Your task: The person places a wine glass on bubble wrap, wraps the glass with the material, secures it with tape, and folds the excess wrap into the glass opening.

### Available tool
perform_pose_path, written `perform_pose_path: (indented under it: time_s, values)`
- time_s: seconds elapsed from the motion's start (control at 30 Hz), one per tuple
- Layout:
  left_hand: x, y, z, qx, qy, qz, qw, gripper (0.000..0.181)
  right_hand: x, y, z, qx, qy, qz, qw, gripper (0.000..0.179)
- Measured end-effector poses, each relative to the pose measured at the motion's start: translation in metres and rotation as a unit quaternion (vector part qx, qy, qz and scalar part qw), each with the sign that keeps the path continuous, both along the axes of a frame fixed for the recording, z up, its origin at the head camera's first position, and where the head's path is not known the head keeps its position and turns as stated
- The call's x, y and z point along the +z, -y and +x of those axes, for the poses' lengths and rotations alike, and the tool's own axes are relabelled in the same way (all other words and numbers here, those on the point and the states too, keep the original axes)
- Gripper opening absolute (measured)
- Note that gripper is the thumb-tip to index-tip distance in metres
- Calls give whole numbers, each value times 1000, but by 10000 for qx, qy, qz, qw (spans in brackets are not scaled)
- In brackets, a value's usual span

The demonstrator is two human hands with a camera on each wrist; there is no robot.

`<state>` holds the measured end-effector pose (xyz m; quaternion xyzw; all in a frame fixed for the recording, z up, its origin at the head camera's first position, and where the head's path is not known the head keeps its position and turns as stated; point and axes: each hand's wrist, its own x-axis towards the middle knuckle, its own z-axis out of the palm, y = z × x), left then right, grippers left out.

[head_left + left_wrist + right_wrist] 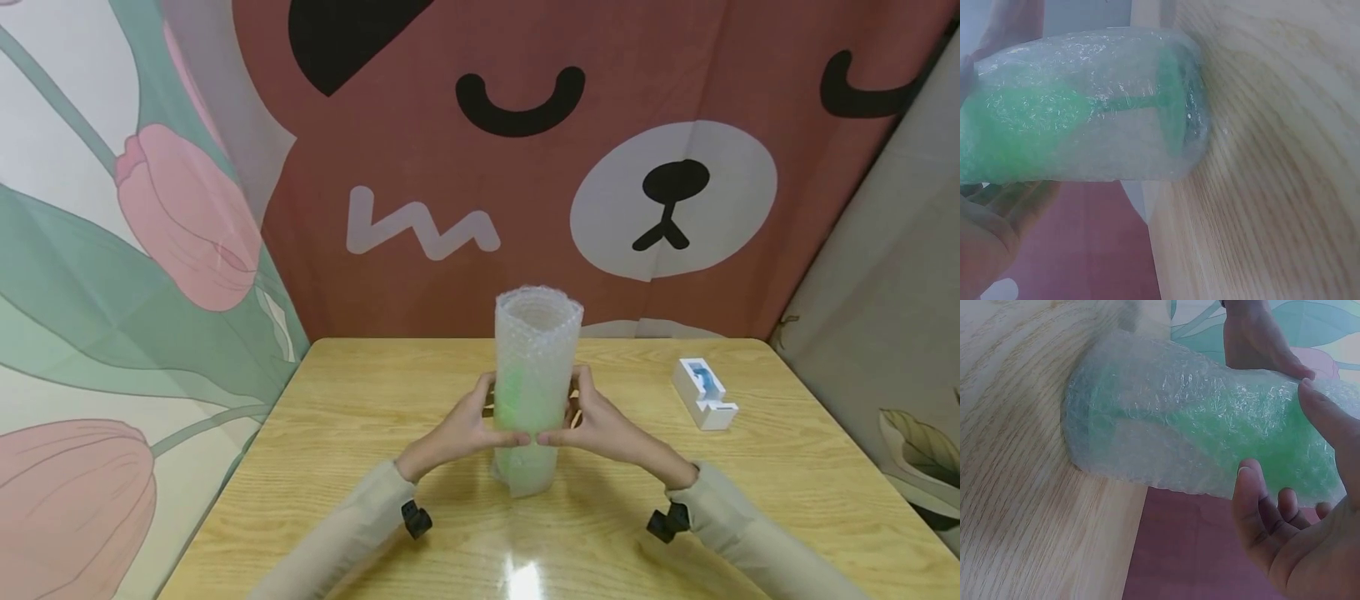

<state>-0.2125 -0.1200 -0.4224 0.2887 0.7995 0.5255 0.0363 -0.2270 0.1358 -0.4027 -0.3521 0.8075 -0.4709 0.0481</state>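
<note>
A green stemmed glass [1035, 119] shows through a tall roll of bubble wrap [536, 350] wound around it. The roll stands upright at the middle of the table, its top end an open tube. The glass's foot and thin stem are near the bottom of the wrap in the left wrist view. My left hand [468, 425] holds the roll from the left, and my right hand [606, 423] holds it from the right. Both thumbs press the front of the wrap with their tips close together. Fingers curve around the sides, partly hidden behind it.
A white tape dispenser [701, 396] with a blue roll inside stands at the right rear of the wooden table [390, 375]. Behind the table hangs a reddish-brown cloth [420, 300] with a bear face, and patterned cloths flank both sides.
</note>
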Motion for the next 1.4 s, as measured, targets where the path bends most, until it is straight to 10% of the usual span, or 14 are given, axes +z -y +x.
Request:
perform_pose_path:
  time_s: [0.87, 1.4]
  values:
    - [-6, 2, 0, 7, 5, 88, 10000, 94, 16, -13, -1, 118, -734, 564, 9956, 66]
    - [-7, 2, -1, -65, -120, 112, 9998, 93, 23, -16, 5, -509, -1307, 358, 9895, 32]
